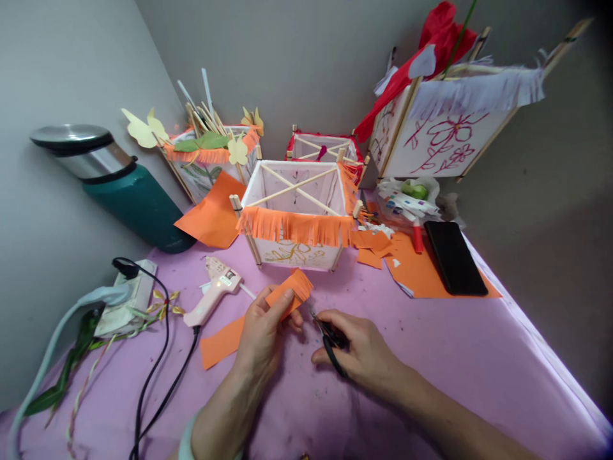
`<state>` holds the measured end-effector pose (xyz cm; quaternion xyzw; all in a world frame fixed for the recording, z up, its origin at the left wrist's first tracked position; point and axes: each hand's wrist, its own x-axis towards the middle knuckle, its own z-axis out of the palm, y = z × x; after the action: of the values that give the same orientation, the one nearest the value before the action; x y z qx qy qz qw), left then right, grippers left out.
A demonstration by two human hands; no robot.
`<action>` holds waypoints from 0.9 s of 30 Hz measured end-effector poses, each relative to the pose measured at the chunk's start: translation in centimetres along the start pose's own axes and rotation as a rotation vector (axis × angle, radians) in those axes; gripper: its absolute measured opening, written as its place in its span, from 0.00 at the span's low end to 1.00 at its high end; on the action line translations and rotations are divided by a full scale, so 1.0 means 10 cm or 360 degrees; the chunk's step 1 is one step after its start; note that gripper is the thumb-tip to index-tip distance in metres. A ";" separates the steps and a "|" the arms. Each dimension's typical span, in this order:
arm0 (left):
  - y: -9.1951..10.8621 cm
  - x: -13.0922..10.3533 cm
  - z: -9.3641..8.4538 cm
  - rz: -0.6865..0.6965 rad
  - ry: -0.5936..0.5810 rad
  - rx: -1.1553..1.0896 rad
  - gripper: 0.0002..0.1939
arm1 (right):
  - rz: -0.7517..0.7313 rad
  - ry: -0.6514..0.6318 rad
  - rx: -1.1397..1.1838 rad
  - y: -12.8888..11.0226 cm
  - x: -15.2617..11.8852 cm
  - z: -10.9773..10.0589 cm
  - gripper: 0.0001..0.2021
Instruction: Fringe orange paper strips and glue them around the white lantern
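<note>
My left hand [263, 329] pinches an orange paper strip [292, 291] between thumb and fingers; its right end is cut into a fine fringe. Black-handled scissors [332, 348] are in my right hand [361, 348], their tips just below and right of the fringed end, apart from the paper. Another orange strip [220, 342] lies on the table left of my left hand. Behind both hands stands a white box lantern [297, 252] with crossed sticks on top and orange fringe [297, 227] along its front and right upper edges.
A pink glue gun [213, 297] and power strip [127, 300] with cables lie left. A teal bottle [138, 207] stands behind them. A black phone [454, 259] rests on orange paper [402, 262] at right. More decorated boxes, one with purple fringe [479, 92], stand at the back.
</note>
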<state>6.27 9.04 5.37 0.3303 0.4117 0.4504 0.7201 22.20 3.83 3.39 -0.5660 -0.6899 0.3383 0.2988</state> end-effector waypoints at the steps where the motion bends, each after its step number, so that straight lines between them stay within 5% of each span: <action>1: 0.00 0.00 0.00 -0.0002 0.0005 0.0001 0.12 | 0.0000 0.0001 0.0000 0.00 0.00 0.00 0.12; 27: -0.02 0.01 -0.02 -0.0048 -0.0046 0.0014 0.10 | 0.0015 0.0034 -0.0010 0.01 0.01 0.03 0.12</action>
<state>6.21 9.02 5.05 0.3336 0.4081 0.4327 0.7314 21.96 3.85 3.12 -0.5737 -0.6851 0.3314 0.3027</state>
